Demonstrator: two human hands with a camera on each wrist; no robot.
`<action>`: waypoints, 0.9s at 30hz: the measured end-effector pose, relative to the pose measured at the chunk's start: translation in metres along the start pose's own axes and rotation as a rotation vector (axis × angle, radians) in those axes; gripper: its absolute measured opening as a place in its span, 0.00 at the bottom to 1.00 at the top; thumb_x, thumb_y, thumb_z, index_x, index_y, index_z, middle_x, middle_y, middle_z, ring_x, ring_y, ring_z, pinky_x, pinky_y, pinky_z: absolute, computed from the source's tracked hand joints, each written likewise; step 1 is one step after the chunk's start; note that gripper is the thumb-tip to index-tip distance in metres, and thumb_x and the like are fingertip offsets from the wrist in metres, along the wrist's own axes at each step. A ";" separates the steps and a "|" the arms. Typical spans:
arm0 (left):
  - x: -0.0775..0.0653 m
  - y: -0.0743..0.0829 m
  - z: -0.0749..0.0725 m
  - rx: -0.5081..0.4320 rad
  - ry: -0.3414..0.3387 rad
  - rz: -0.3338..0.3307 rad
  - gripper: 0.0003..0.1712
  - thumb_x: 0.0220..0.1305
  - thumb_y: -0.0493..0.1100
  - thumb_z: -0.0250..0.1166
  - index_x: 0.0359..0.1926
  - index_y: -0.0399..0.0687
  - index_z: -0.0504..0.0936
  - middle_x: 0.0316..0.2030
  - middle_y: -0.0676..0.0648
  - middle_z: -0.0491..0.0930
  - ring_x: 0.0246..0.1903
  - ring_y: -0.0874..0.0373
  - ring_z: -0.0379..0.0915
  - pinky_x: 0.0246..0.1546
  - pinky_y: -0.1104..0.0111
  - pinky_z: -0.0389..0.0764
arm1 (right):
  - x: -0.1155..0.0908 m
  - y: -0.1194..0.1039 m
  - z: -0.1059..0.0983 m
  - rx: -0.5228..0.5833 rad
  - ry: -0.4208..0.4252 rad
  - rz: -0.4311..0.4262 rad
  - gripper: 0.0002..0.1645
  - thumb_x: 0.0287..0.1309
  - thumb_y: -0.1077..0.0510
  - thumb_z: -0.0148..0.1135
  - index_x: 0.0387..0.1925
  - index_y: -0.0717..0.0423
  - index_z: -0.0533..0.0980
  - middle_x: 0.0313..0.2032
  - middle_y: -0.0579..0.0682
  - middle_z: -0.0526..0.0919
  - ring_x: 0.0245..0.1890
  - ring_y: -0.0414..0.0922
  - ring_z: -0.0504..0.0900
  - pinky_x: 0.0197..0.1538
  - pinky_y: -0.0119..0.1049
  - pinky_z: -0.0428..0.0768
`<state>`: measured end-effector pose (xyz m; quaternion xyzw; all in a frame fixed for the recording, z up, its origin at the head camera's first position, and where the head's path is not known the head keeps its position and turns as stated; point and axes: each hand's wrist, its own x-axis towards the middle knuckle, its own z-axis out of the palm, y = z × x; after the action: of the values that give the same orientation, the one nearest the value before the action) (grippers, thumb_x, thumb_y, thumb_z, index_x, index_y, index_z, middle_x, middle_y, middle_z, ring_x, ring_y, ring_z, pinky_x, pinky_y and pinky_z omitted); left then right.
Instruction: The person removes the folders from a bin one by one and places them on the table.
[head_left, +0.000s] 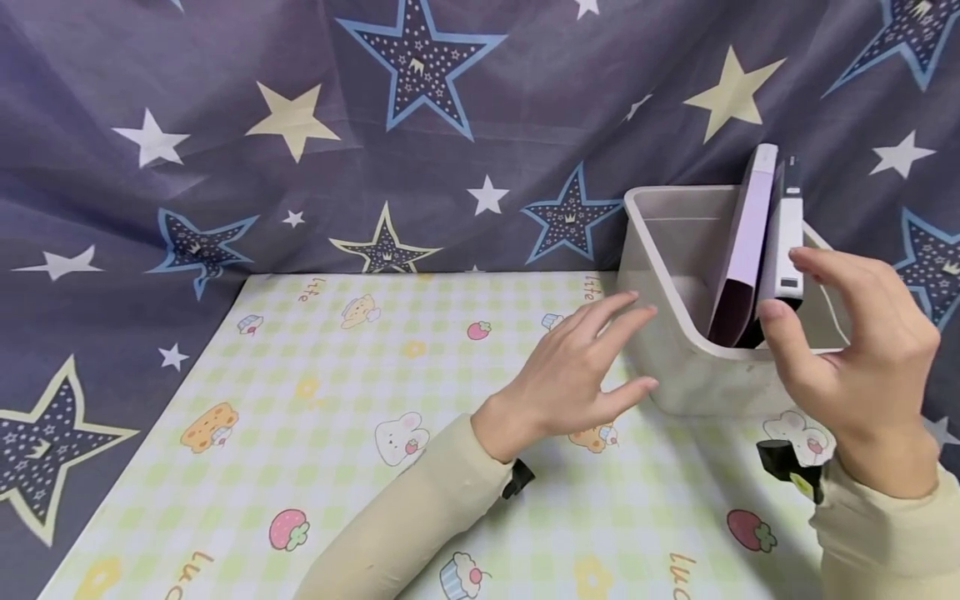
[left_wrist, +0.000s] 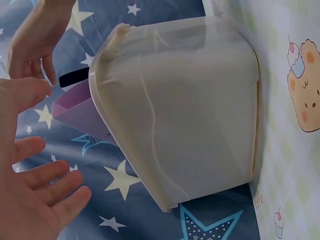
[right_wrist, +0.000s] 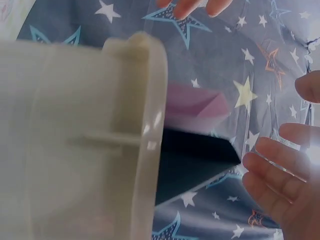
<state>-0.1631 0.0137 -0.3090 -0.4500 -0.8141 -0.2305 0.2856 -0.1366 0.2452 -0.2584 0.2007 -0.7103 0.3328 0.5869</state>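
Note:
A pale grey plastic bin stands at the right of the table against the curtain. Two slim box-like things lean upright in it and rise above the rim: a purple one with a whitish top, and right of it a black-and-white one. My right hand hovers over the bin's near right corner, thumb and fingers spread around the near end of the black-and-white one. The right wrist view puts the fingertips right by its dark corner. To the left of the bin, my left hand holds nothing, fingers spread.
A light green checked cloth with cartoon prints covers the table. Behind it hangs a dark curtain with stars, close against the bin's back. Dark wrist cameras sit on both sleeves.

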 end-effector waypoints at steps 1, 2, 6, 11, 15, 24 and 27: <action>0.001 0.000 0.001 -0.002 0.001 0.003 0.35 0.61 0.58 0.61 0.64 0.44 0.68 0.62 0.42 0.66 0.61 0.53 0.65 0.65 0.69 0.59 | 0.000 0.002 -0.002 -0.009 -0.003 0.007 0.29 0.48 0.41 0.67 0.40 0.62 0.83 0.34 0.63 0.84 0.36 0.51 0.80 0.50 0.29 0.73; 0.003 0.001 0.002 -0.003 0.002 0.005 0.35 0.61 0.58 0.61 0.64 0.44 0.68 0.62 0.42 0.67 0.61 0.53 0.65 0.65 0.70 0.59 | 0.001 0.004 -0.004 -0.018 -0.007 0.012 0.29 0.48 0.41 0.66 0.40 0.62 0.83 0.34 0.63 0.84 0.37 0.51 0.80 0.51 0.28 0.72; 0.009 0.002 0.005 -0.020 0.011 0.007 0.35 0.62 0.57 0.61 0.64 0.44 0.68 0.62 0.42 0.67 0.60 0.53 0.66 0.64 0.70 0.60 | 0.006 0.011 -0.014 -0.040 -0.025 0.067 0.28 0.48 0.44 0.66 0.41 0.64 0.82 0.37 0.61 0.84 0.41 0.43 0.80 0.53 0.28 0.71; 0.017 0.004 0.007 -0.066 0.038 0.018 0.34 0.61 0.56 0.61 0.64 0.44 0.68 0.61 0.42 0.68 0.59 0.54 0.67 0.62 0.71 0.62 | 0.012 0.016 -0.028 -0.051 -0.088 0.146 0.32 0.50 0.43 0.66 0.45 0.67 0.80 0.43 0.50 0.84 0.47 0.30 0.75 0.56 0.27 0.67; 0.023 0.006 0.008 -0.099 0.040 0.024 0.34 0.61 0.55 0.62 0.64 0.44 0.68 0.61 0.42 0.68 0.60 0.54 0.66 0.63 0.73 0.60 | 0.012 0.031 -0.035 -0.029 -0.112 0.180 0.32 0.50 0.44 0.68 0.46 0.68 0.79 0.45 0.38 0.81 0.49 0.30 0.72 0.57 0.29 0.64; 0.031 0.010 0.013 -0.135 0.038 -0.011 0.34 0.60 0.54 0.63 0.64 0.43 0.68 0.61 0.44 0.67 0.60 0.55 0.65 0.61 0.72 0.63 | 0.009 0.071 -0.050 0.168 -0.180 0.294 0.27 0.46 0.60 0.72 0.49 0.69 0.78 0.46 0.35 0.80 0.52 0.36 0.73 0.58 0.27 0.63; 0.032 0.010 0.014 -0.148 0.025 -0.024 0.35 0.60 0.53 0.63 0.64 0.44 0.68 0.62 0.44 0.67 0.61 0.56 0.65 0.60 0.72 0.65 | 0.007 0.079 -0.052 0.228 -0.194 0.330 0.26 0.44 0.67 0.70 0.49 0.69 0.78 0.45 0.37 0.81 0.51 0.37 0.73 0.58 0.26 0.64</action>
<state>-0.1715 0.0466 -0.2961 -0.4573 -0.7965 -0.2989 0.2590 -0.1548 0.3378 -0.2657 0.1781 -0.7443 0.4817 0.4271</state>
